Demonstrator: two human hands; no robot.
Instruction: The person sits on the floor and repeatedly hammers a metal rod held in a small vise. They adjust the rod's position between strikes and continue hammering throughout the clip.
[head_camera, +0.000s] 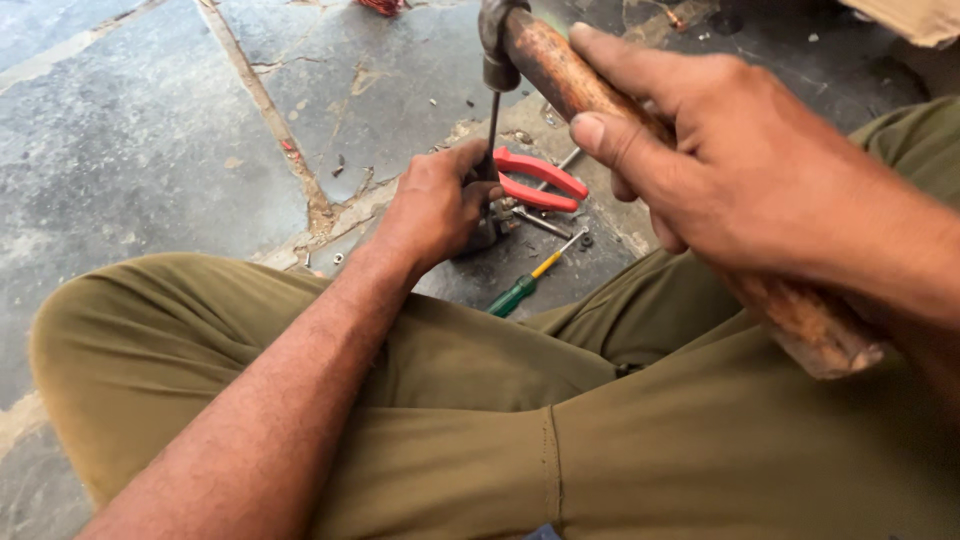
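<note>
Both hands are closed on tools — the right hand (730, 170) wraps the wooden handle of a hammer (560, 70) whose steel head sits atop a thin metal rod (493, 125), while the left hand (440, 205) grips that rod low, keeping it upright on the stone floor (150, 150). Red-handled pliers (540, 180) and a green screwdriver (525, 285) lie just beside, between the folded knees — likely kept within reach.

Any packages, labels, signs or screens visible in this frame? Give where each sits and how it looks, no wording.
None clearly in view.
Possible cardboard piece: top right corner, tan, flat edge only, cropped; cannot tell if it is a package.
No labels, signs or screens on the stone floor or tools.
</note>
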